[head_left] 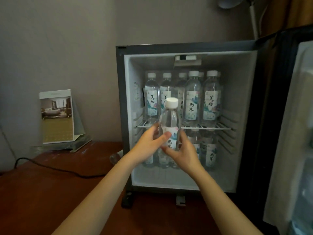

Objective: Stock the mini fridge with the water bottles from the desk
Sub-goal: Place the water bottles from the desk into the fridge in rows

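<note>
Hotel room: stocked mini fridge (pixel 186 48) on wooden desk (pixel 50 192), beside room-photo card (pixel 56 116).

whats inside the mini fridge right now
Upright water bottles on the wire shelf and more below it inside the mini fridge. The held bottle and both hands hide part of the lower row.

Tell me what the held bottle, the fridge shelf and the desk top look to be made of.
Held bottle: clear, glossy plastic by the look; see-through body, white cap, printed label.
Fridge shelf: thin white rods, probably coated metal wire.
Desk top: reddish-brown with a dull sheen, likely varnished wood or veneer; grain is too blurred to tell.
</note>
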`<action>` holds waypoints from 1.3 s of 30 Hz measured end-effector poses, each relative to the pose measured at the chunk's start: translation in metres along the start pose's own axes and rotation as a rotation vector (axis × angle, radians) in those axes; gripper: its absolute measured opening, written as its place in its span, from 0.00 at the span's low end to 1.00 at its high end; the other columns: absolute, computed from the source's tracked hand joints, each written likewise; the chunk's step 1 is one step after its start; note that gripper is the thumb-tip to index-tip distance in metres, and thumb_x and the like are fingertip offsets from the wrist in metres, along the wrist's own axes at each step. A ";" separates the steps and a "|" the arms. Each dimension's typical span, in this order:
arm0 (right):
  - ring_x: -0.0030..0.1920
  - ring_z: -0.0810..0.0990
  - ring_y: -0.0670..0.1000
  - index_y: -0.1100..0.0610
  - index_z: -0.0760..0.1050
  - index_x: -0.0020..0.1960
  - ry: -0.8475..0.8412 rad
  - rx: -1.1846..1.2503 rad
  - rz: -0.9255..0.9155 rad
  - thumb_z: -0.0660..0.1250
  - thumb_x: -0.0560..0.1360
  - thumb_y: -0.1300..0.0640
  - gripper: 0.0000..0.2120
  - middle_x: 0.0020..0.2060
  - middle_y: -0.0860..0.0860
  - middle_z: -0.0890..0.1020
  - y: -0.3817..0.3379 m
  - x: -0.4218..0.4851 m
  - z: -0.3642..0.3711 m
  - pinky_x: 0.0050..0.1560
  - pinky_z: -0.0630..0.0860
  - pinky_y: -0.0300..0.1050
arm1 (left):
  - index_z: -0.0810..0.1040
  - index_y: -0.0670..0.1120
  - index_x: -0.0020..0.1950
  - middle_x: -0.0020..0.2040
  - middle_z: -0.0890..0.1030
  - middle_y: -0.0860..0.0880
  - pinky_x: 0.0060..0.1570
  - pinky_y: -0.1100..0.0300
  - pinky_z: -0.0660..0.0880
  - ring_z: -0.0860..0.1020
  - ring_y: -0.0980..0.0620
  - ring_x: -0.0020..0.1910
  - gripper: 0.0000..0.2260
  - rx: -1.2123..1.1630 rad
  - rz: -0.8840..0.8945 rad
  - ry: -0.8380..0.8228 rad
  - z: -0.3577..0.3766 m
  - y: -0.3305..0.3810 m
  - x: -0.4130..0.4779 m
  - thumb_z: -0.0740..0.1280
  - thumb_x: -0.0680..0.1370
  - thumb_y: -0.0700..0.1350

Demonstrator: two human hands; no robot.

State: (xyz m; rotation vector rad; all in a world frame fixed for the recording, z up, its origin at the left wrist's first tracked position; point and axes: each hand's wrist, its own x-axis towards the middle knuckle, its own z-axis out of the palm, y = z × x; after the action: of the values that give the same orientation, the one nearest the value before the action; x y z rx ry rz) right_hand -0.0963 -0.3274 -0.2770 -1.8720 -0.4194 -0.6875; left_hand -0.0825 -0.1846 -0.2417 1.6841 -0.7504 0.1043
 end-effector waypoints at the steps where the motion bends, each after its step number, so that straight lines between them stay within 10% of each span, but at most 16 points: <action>1: 0.47 0.76 0.30 0.43 0.67 0.60 0.017 0.004 -0.022 0.74 0.69 0.56 0.24 0.47 0.34 0.78 -0.006 0.008 -0.002 0.43 0.73 0.27 | 0.70 0.59 0.61 0.57 0.79 0.57 0.52 0.61 0.77 0.79 0.60 0.55 0.21 0.004 0.025 0.015 0.001 0.006 0.005 0.66 0.69 0.58; 8: 0.55 0.77 0.38 0.49 0.67 0.68 0.079 -0.016 -0.144 0.73 0.70 0.54 0.29 0.56 0.40 0.78 -0.031 0.048 -0.016 0.52 0.73 0.27 | 0.61 0.52 0.74 0.66 0.74 0.50 0.64 0.46 0.71 0.73 0.51 0.64 0.38 0.046 0.080 0.135 0.003 0.030 0.031 0.62 0.68 0.67; 13: 0.54 0.75 0.33 0.51 0.65 0.69 0.105 -0.047 -0.150 0.72 0.70 0.54 0.30 0.56 0.38 0.78 -0.022 0.054 -0.013 0.50 0.73 0.26 | 0.63 0.53 0.72 0.55 0.78 0.56 0.57 0.55 0.75 0.77 0.51 0.59 0.36 0.098 0.085 0.143 0.003 0.023 0.041 0.61 0.68 0.67; 19: 0.52 0.75 0.32 0.50 0.62 0.71 0.117 -0.087 -0.145 0.71 0.71 0.51 0.31 0.56 0.39 0.77 -0.013 0.053 -0.006 0.48 0.71 0.21 | 0.61 0.51 0.73 0.64 0.75 0.51 0.63 0.52 0.71 0.74 0.55 0.62 0.39 0.044 0.064 0.146 0.000 0.007 0.045 0.62 0.67 0.67; 23: 0.45 0.74 0.27 0.51 0.61 0.70 0.123 -0.141 -0.134 0.70 0.72 0.52 0.31 0.51 0.36 0.76 -0.008 0.054 -0.005 0.43 0.69 0.19 | 0.66 0.55 0.67 0.55 0.77 0.60 0.51 0.67 0.71 0.76 0.65 0.54 0.31 0.071 0.067 0.157 0.000 0.005 0.043 0.62 0.67 0.66; 33: 0.32 0.75 0.43 0.60 0.60 0.62 0.205 -0.354 -0.001 0.68 0.73 0.48 0.27 0.33 0.44 0.73 -0.016 0.059 0.003 0.27 0.66 0.38 | 0.60 0.49 0.68 0.63 0.76 0.45 0.59 0.49 0.74 0.76 0.49 0.59 0.27 0.137 -0.002 0.234 0.000 0.012 0.055 0.59 0.75 0.63; 39: 0.60 0.74 0.57 0.58 0.61 0.68 0.304 -0.453 0.076 0.70 0.71 0.46 0.32 0.65 0.57 0.70 -0.014 0.050 0.011 0.49 0.71 0.46 | 0.61 0.47 0.67 0.63 0.75 0.43 0.61 0.44 0.72 0.76 0.45 0.60 0.24 0.110 -0.046 0.253 0.004 0.018 0.061 0.58 0.77 0.60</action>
State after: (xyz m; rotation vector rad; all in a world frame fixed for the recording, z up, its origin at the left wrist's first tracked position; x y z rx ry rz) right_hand -0.0627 -0.3135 -0.2383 -2.1422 0.0090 -1.0623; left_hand -0.0449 -0.2145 -0.1997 1.7506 -0.5238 0.3252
